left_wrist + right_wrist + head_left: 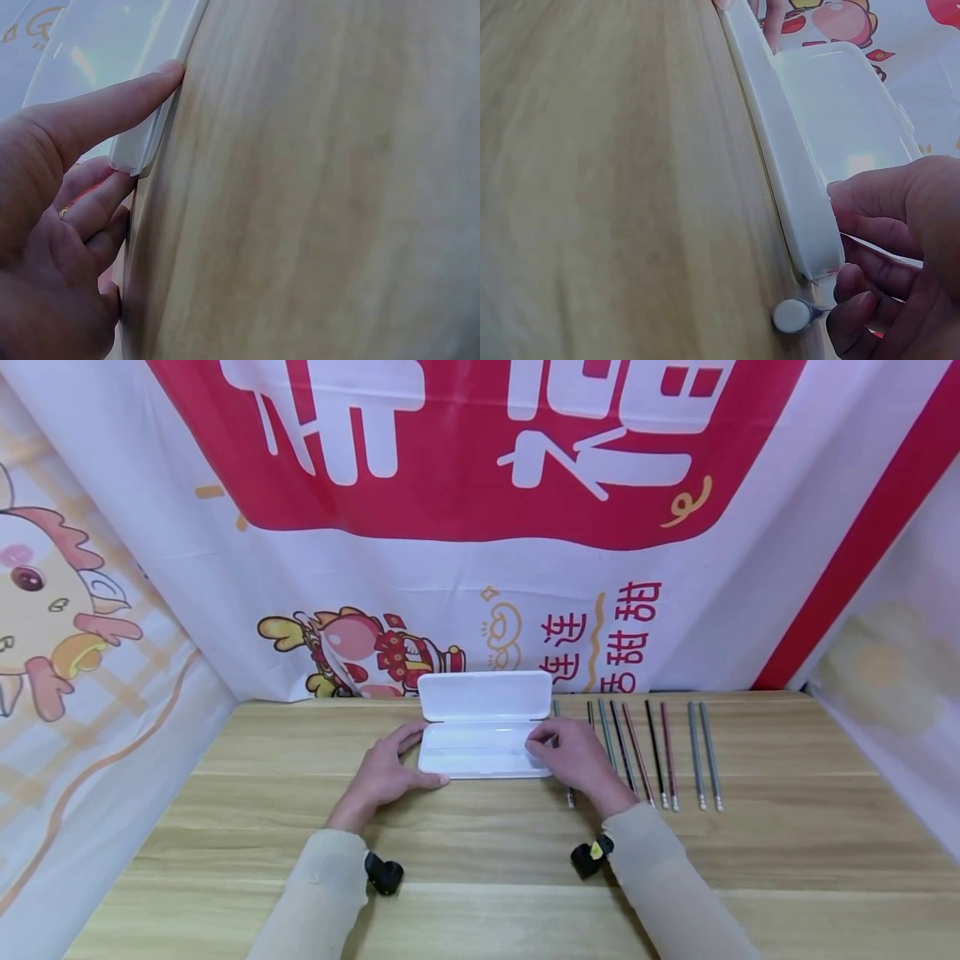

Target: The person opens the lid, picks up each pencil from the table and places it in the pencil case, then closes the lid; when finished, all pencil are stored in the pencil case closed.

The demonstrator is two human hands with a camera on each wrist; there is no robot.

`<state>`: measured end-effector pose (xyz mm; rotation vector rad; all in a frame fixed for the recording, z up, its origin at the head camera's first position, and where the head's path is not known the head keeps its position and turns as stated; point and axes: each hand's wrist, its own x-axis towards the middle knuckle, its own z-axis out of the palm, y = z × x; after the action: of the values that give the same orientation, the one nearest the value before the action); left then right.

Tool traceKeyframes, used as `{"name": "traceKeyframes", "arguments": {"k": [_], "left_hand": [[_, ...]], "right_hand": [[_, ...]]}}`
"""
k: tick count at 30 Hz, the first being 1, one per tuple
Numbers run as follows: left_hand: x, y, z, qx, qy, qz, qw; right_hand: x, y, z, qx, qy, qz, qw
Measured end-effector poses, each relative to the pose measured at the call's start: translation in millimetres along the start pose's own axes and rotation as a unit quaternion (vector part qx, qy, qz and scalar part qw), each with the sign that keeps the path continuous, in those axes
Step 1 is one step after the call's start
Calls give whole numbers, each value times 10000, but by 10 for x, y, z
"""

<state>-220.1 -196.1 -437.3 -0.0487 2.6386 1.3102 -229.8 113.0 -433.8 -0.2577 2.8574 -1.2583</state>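
Note:
A white pencil case (483,764) lies on the table with its hinged lid (484,696) raised at the back. My left hand (386,772) holds its left end. The thumb (112,112) lies along the front edge and the other fingers bend round the side. At the right end, my right hand (573,756) grips the wall, thumb (866,191) at the rim and curled fingers outside. Beside that end lies a pencil (571,798), partly hidden under the right hand; its white eraser (791,316) shows close up in the right wrist view.
Several pencils (658,752) lie side by side right of the case, eraser ends toward me. Two grey-blue ones (703,756) lie furthest right. A printed white and red cloth (480,568) hangs behind the wooden table (480,860).

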Motion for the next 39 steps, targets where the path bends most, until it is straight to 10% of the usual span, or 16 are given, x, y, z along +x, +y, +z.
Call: {"name": "traceKeyframes", "arguments": {"k": [39], "left_hand": [[-12, 5, 1, 171, 0, 26, 9999]], "right_hand": [[-159, 16, -292, 901, -85, 28, 9959]]}}
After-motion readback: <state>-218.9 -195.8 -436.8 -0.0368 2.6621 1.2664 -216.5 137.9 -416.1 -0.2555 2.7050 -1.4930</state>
